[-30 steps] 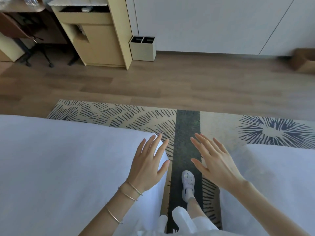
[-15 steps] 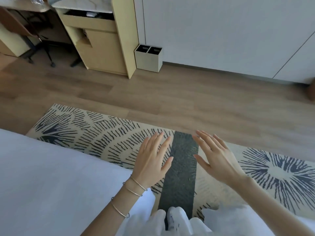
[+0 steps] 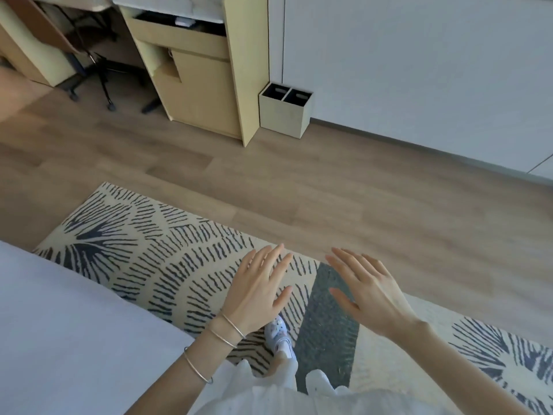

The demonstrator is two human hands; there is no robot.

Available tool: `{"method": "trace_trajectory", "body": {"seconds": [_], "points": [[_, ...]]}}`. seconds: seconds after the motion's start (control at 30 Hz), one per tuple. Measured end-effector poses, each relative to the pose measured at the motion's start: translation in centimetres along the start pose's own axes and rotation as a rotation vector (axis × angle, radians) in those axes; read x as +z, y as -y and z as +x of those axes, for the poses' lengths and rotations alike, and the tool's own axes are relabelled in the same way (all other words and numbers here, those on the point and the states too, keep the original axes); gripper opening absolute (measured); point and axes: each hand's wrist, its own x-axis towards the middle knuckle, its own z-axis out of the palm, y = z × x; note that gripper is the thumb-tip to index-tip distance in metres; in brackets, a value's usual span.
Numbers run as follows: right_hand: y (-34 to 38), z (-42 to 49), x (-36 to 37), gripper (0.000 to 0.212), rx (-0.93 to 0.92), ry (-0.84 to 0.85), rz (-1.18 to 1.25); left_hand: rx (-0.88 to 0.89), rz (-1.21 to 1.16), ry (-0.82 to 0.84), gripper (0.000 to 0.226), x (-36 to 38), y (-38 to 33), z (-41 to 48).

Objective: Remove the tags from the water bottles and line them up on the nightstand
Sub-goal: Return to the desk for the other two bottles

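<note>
Head view shows no bottles, tags or nightstand, so which way they lie cannot be told. Left hand (image 3: 257,292) and right hand (image 3: 371,292) hover side by side over the rug (image 3: 149,250), fingers (image 3: 270,257) straight and grasping nothing, neither nearer. A cabinet (image 3: 203,85) stands ahead-left, the bed (image 3: 74,339) at left.

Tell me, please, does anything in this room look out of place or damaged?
Only the cabinet drawer under the marble top appears pulled open. Nothing looks spilled or broken on the rug.
</note>
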Motion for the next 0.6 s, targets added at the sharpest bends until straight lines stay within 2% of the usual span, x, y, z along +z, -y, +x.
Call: {"method": "trace_trajectory", "body": {"seconds": [0.3,0.6], "points": [[-2.6,18.6,-1.1,0.051,-0.109,-0.06,0.006,-0.103,0.029,-0.065,0.053,-2.4,10.9,11.5],[-3.6,33.3,2.6,0.048,-0.278,-0.002,0.056,-0.292,0.016,-0.051,0.052,-1.2,20.3,17.0]]}}
